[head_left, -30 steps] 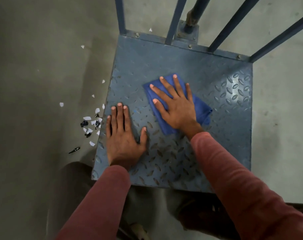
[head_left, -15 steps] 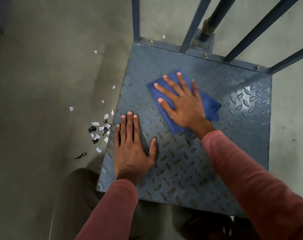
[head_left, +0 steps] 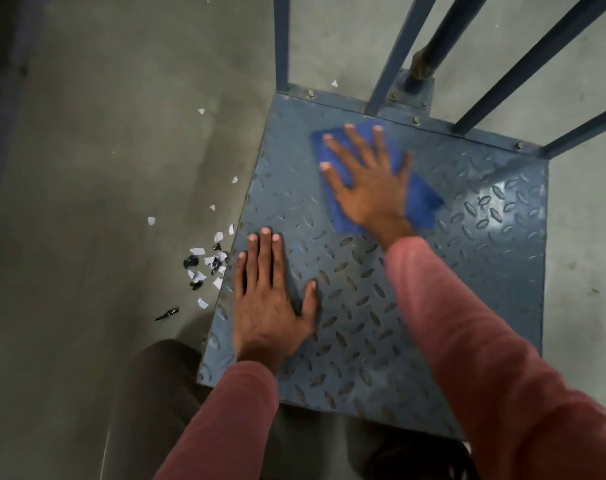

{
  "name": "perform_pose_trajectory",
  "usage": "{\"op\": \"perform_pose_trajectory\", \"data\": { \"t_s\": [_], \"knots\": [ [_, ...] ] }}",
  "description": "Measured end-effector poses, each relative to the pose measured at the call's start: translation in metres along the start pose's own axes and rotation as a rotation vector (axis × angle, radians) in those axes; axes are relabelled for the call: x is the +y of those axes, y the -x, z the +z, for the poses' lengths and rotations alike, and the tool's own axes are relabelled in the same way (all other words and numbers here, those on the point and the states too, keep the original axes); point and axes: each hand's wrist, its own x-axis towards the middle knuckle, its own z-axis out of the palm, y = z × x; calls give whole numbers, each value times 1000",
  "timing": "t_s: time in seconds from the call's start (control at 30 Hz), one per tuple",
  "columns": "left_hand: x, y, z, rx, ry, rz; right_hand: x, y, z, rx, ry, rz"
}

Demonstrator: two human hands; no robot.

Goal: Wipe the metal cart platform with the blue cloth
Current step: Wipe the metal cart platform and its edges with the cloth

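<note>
The right hand (head_left: pixel 370 181) is spread flat, fingers wide, and pressed down on the blue cloth (head_left: pixel 420 202). The cloth is laid near the far edge of the metal cart platform (head_left: pixel 485 271). The left hand (head_left: pixel 268 303) is laid flat and open on the platform's left side. Small white and black scraps (head_left: pixel 204 263) are scattered on the floor (head_left: pixel 86 168) beside it.

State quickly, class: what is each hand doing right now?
Left hand: open, flat on the cart platform, holding nothing.
Right hand: open, fingers spread, pressing the blue cloth onto the platform.
</note>
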Motion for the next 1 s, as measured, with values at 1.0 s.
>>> {"op": "perform_pose_trajectory", "data": {
  "t_s": [1.0],
  "knots": [
    [-2,-4,-3,64,93,58,-135,-64,20,152,-196,573]
  ]
}}
